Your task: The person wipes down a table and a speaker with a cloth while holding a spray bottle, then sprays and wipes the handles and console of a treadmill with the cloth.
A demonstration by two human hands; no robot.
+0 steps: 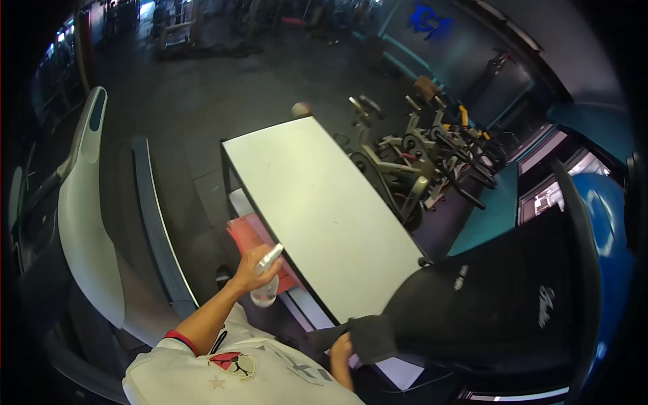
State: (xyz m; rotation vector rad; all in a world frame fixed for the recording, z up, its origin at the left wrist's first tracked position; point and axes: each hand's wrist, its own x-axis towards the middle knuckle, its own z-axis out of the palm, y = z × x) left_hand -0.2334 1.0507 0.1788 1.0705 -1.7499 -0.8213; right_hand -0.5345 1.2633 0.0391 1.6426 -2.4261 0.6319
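Observation:
My left hand (250,266) is wrapped round the neck of a clear spray bottle (264,294) with a white spray head. It is held beside the long edge of a white-topped table (304,182). Just behind that hand, folded pink-red material (246,233) shows at the table's side, partly covered by the fingers. My right hand (342,351) is closed on a dark grey cloth (371,335) by the near end of the table. The cloth hides most of its fingers. Right next to it is a large black panel (486,297) with pale lettering.
A treadmill (84,223) stands close on the left. Several exercise bikes (412,155) are grouped beyond the table's right side. A shiny blue ball (601,223) sits at the far right. Dark rubber flooring (182,101) stretches behind, with gym equipment (179,30) at the back.

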